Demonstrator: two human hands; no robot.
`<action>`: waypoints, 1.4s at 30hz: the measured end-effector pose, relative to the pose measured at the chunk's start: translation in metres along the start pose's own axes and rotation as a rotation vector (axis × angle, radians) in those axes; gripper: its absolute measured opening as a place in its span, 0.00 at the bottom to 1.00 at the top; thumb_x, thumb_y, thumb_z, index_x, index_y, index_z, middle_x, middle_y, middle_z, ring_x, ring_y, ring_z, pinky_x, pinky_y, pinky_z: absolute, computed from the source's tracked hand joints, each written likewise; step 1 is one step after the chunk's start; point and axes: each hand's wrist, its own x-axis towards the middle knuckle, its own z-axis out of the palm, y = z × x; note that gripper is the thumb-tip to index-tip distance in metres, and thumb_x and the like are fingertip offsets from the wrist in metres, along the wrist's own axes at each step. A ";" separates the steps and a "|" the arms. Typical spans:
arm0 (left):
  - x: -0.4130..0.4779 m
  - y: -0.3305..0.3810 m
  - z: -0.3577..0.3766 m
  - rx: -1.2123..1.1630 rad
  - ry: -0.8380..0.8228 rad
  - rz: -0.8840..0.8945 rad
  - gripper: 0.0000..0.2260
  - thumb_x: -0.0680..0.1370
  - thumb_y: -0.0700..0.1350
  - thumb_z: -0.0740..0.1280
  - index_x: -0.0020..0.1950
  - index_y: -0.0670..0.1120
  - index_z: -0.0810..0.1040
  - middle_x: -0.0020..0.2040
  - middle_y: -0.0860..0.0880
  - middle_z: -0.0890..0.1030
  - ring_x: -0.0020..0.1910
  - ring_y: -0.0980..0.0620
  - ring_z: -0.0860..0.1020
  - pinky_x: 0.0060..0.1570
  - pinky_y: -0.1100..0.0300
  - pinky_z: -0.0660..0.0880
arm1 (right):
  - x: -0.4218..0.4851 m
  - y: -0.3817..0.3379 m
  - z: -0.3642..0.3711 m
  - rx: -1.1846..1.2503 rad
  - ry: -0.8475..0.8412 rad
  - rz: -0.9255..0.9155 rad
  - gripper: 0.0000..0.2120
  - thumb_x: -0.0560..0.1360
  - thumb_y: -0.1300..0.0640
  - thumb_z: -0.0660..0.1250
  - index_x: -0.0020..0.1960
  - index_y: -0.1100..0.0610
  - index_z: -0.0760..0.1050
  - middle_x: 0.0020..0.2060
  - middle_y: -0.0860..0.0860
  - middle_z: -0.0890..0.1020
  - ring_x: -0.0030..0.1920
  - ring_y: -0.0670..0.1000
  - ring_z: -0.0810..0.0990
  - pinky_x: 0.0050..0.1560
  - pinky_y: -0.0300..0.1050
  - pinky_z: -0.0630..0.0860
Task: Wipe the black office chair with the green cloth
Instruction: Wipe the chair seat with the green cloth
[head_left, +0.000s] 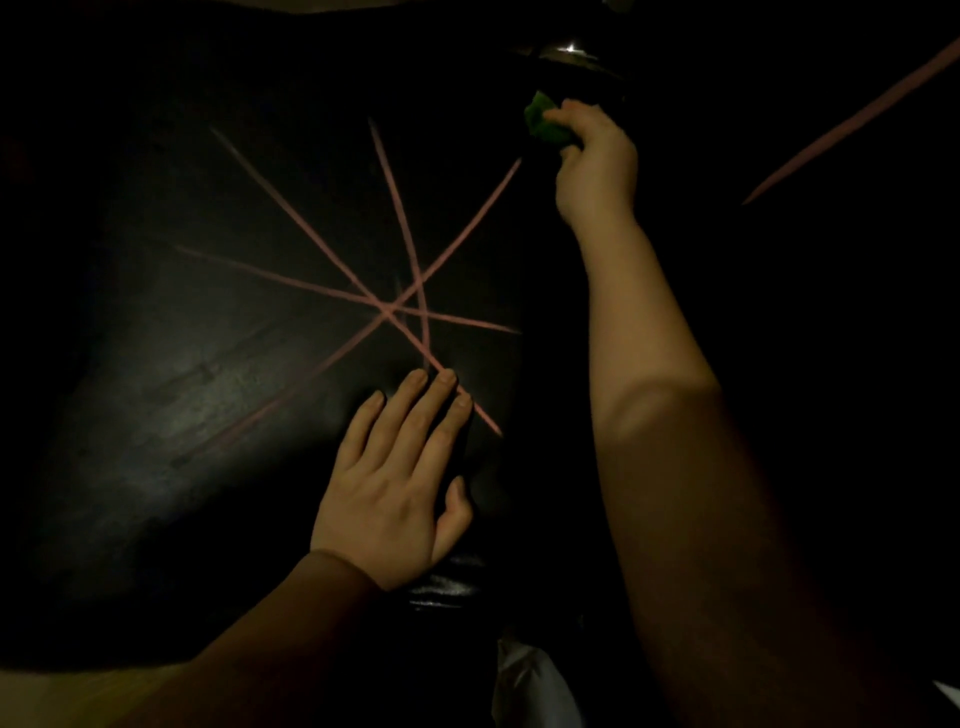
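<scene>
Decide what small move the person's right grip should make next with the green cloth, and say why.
Probably sweep the bunched green cloth back toward the person, across the pink lines crossing the glossy black chair seat. The right grip holds it at the far right, beyond those lines, while the left grip rests flat on the seat.

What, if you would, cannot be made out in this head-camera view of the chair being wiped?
All in the head view:
Crumpled green cloth: mostly hidden inside the gripping right hand.
Black leather-look office chair: darkness swallows its outline; the part the cloth touches is unclear.
Shiny metal part: cut off by the top edge.
Pale white object: cut off by the bottom edge, unidentifiable.
Flat left hand: covers the chair surface beneath.
</scene>
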 end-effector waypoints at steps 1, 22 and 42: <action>0.000 0.000 0.000 0.003 0.002 0.000 0.27 0.74 0.49 0.59 0.71 0.41 0.72 0.74 0.42 0.69 0.74 0.44 0.65 0.72 0.45 0.60 | -0.004 0.002 -0.001 -0.011 -0.021 -0.001 0.21 0.78 0.75 0.55 0.65 0.60 0.75 0.71 0.56 0.69 0.74 0.52 0.63 0.67 0.32 0.60; -0.002 0.003 0.002 0.031 0.063 0.000 0.26 0.75 0.49 0.58 0.71 0.40 0.72 0.73 0.41 0.69 0.74 0.43 0.65 0.72 0.46 0.59 | -0.304 0.035 -0.077 -0.097 -0.075 -0.063 0.21 0.77 0.68 0.52 0.63 0.58 0.77 0.68 0.51 0.72 0.74 0.51 0.64 0.73 0.37 0.57; 0.037 0.084 0.033 0.039 0.137 -0.403 0.27 0.76 0.51 0.56 0.72 0.41 0.69 0.75 0.42 0.67 0.75 0.41 0.62 0.74 0.45 0.53 | -0.214 0.060 -0.104 -0.193 -0.025 -0.046 0.20 0.80 0.67 0.57 0.69 0.55 0.73 0.72 0.49 0.69 0.75 0.50 0.60 0.73 0.43 0.59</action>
